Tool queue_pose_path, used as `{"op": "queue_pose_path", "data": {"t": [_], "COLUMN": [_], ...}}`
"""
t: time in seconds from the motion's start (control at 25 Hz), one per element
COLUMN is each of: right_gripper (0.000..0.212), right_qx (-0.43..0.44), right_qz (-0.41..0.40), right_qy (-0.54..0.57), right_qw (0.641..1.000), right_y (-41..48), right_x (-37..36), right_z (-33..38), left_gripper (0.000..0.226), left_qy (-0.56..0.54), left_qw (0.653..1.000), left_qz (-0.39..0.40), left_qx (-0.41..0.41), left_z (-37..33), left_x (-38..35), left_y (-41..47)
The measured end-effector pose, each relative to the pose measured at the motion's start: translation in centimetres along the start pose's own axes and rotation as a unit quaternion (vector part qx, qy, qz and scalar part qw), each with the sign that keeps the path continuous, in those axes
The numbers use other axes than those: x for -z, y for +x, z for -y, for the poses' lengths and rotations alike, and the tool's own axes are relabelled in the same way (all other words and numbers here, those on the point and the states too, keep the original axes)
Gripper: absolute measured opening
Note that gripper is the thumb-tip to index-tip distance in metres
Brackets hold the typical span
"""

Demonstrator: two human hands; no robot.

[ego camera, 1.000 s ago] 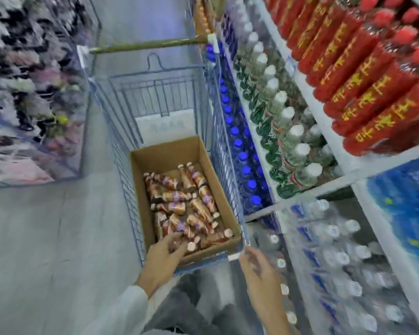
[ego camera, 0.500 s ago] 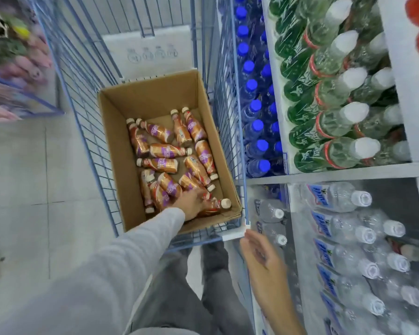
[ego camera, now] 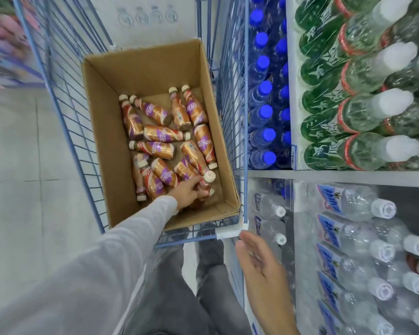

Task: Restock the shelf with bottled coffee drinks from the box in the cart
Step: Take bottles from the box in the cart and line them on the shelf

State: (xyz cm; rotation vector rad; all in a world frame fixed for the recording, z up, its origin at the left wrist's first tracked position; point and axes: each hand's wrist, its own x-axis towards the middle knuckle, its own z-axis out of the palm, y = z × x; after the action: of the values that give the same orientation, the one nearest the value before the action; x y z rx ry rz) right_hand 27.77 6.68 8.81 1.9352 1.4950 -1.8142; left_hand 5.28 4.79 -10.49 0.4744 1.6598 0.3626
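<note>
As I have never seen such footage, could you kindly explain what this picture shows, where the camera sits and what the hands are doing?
There is no machine here: a person wears one wide-angle camera on the head, looking down at their own bare hands. The left hand reaches into a cardboard box standing in a blue wire cart. Its fingers curl round one coffee bottle at the box's near end, while the other coffee bottles lie loose on the box floor. The right hand hangs open by the cart's near corner, holding nothing. To the right stands the shelf, stocked with water bottles.
</note>
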Motion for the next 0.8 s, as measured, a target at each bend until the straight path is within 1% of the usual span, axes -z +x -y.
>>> {"op": "queue_pose_path", "data": {"t": [0.08,0.16,0.24,0.32,0.4,0.44,0.52,0.56,0.6,0.64,0.68,0.72,0.76,0.8], "right_gripper": [0.027,0.027,0.026,0.023,0.02,0.021,0.034,0.043,0.05,0.055,0.061,0.068,0.074,0.077], "right_qx": [0.01,0.03,0.055,0.051,0.017,-0.014,-0.132,-0.178,-0.201,-0.177,-0.157,-0.126,-0.131,-0.145], "right_qz": [0.012,0.026,0.043,0.073,0.09,0.105,0.138,0.143,0.133,0.141,0.13,0.089,0.053,0.035], "right_qy": [-0.003,-0.03,-0.055,-0.041,-0.013,0.015,0.105,0.13,0.131,0.093,0.018,-0.07,-0.084,-0.084], "right_qw": [1.0,0.999,0.996,0.995,0.996,0.994,0.976,0.965,0.962,0.97,0.979,0.986,0.986,0.985], "right_y": [0.1,0.8,2.3,4.8,8.6,10.3,14.1,15.9,17.7,19.3,20.6,21.7,23.0,23.8], "right_x": [-0.1,-0.4,-1.5,-3.6,-6.5,-7.9,-11.1,-12.7,-13.8,-14.7,-15.4,-16.1,-17.1,-17.7], "right_z": [1.3,2.8,4.4,5.6,6.4,6.8,7.5,7.5,7.0,6.1,5.0,4.0,3.1,2.4], "left_gripper": [0.065,0.066,0.046,0.034,0.03,0.031,0.041,0.046,0.051,0.054,0.056,0.059,0.062,0.064], "left_qy": [-0.114,-0.217,-0.304,-0.354,-0.386,-0.402,-0.426,-0.43,-0.435,-0.439,-0.441,-0.445,-0.448,-0.452], "left_qw": [0.992,0.971,0.943,0.919,0.9,0.892,0.878,0.874,0.871,0.868,0.865,0.862,0.86,0.856], "left_qz": [-0.05,-0.095,-0.127,-0.163,-0.192,-0.195,-0.215,-0.224,-0.229,-0.234,-0.239,-0.242,-0.243,-0.248], "left_qx": [0.006,-0.004,-0.042,-0.065,-0.065,-0.066,-0.043,-0.028,-0.019,-0.011,-0.003,0.006,0.013,0.017], "left_z": [0.3,0.7,0.7,0.6,0.9,1.1,1.7,2.3,2.7,3.0,3.6,4.1,4.6,4.9], "left_x": [1.8,3.9,5.9,7.3,8.0,8.2,8.1,8.1,7.9,7.7,7.4,7.2,6.9,6.7], "left_y": [-2.5,-5.4,-8.7,-12.2,-15.2,-16.5,-18.2,-18.8,-19.4,-20.0,-20.3,-20.5,-20.5,-20.5]}}
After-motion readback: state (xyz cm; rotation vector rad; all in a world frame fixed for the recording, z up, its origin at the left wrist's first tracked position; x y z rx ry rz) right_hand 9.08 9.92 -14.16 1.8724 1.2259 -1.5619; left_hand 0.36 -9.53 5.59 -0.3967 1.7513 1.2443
